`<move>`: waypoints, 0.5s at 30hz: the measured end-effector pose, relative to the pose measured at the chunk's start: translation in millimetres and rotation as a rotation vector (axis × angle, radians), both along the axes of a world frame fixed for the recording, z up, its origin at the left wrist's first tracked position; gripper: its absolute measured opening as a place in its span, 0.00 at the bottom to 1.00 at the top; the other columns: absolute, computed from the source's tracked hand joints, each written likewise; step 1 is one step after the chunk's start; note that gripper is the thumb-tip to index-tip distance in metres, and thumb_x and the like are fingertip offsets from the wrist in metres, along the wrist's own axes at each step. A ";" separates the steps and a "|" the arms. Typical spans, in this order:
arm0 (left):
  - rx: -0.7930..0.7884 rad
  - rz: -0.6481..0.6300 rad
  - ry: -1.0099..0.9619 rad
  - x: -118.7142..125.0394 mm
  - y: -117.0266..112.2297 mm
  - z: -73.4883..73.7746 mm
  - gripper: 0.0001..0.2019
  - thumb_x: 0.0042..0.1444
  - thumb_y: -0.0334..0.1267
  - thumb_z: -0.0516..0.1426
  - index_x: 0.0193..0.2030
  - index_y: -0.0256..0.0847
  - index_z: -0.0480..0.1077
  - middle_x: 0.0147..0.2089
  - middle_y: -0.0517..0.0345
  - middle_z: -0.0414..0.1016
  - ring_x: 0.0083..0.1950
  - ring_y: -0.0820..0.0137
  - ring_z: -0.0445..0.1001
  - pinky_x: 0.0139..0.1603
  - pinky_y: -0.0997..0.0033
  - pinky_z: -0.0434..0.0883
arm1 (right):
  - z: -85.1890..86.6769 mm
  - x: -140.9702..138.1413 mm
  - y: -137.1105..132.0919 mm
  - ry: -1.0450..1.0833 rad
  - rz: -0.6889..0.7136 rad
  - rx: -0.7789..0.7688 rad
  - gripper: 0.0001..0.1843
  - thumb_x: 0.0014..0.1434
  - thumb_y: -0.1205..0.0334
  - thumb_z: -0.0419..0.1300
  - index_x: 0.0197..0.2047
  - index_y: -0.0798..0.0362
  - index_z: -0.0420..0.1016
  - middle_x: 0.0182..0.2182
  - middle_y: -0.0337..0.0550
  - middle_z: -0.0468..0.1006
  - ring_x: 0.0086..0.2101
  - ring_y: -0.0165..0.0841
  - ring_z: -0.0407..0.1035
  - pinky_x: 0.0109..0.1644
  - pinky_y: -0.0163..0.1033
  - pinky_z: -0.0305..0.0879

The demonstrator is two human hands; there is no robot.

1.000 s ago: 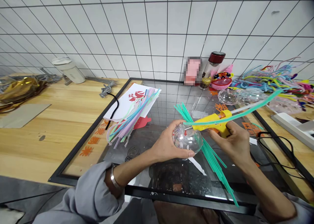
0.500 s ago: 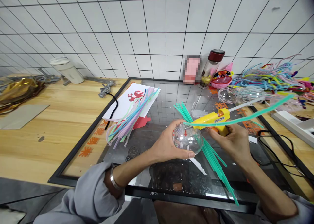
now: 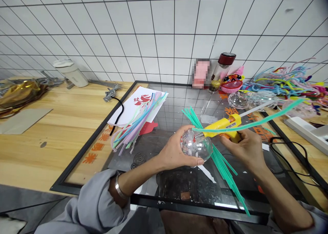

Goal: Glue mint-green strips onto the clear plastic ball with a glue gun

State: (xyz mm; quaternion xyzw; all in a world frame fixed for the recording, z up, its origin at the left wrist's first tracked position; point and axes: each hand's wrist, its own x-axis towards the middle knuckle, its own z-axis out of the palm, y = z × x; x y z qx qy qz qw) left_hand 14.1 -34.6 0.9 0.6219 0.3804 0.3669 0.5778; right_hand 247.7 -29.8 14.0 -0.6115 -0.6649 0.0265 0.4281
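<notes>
Between the person and the tiled wall, a framed glass panel (image 3: 169,114) lies on the wooden desk (image 3: 58,134), and above its middle the left hand (image 3: 174,150) is clamped round a clear ball (image 3: 198,150). The right hand (image 3: 247,146) is closed on the grip of a yellow glue gun (image 3: 221,126), nozzle at the ball's upper side. A green strip (image 3: 263,121) runs from the ball's top across the gun, partly covering it; whether it is stuck or pinched there, I cannot tell. Below both passes a bundle of green strips (image 3: 224,169), beside a white scrap (image 3: 207,174). To the left, pastel strips (image 3: 140,121) overlap a printed white sheet (image 3: 128,102) and a red piece (image 3: 149,128). A red-capped bottle (image 3: 222,69) stands at the back, near a heap of coloured stems (image 3: 282,80); a black cable (image 3: 289,167) loops at right. Counted: one ball in hand, one gun, one bottle, one white tumbler (image 3: 71,74), one black strip (image 3: 120,116); the bundles are too crowded to count.
</notes>
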 end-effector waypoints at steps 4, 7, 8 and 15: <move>-0.010 -0.027 -0.017 -0.1 0.0 -1.2 0.47 0.38 0.40 0.73 0.65 0.44 0.57 0.56 0.48 0.75 0.56 0.54 0.75 0.59 0.52 0.71 | -1.3 2.4 1.7 0.011 -0.022 -0.016 0.17 0.46 0.52 0.63 0.18 0.49 0.61 0.16 0.34 0.65 0.18 0.27 0.56 0.21 0.34 0.52; -0.008 -0.039 -0.023 -0.4 0.0 -1.4 0.47 0.39 0.40 0.73 0.65 0.43 0.57 0.57 0.46 0.75 0.58 0.53 0.75 0.60 0.51 0.71 | -3.4 3.5 2.2 -0.008 -0.036 -0.008 0.16 0.46 0.51 0.63 0.17 0.49 0.63 0.14 0.34 0.63 0.17 0.27 0.55 0.21 0.35 0.50; -0.004 -0.035 -0.015 -0.5 0.0 -1.3 0.47 0.38 0.40 0.73 0.65 0.43 0.57 0.57 0.46 0.75 0.57 0.53 0.75 0.60 0.50 0.71 | -3.9 3.6 2.1 -0.014 -0.035 -0.002 0.16 0.46 0.51 0.63 0.17 0.49 0.64 0.13 0.33 0.62 0.17 0.27 0.54 0.20 0.36 0.50; 0.002 -0.013 0.003 -0.3 0.8 -0.9 0.47 0.37 0.41 0.73 0.65 0.43 0.58 0.54 0.48 0.75 0.54 0.56 0.76 0.57 0.52 0.72 | 0.0 1.7 -1.1 -0.005 0.011 0.010 0.16 0.46 0.53 0.62 0.17 0.48 0.60 0.15 0.33 0.62 0.18 0.26 0.54 0.21 0.35 0.51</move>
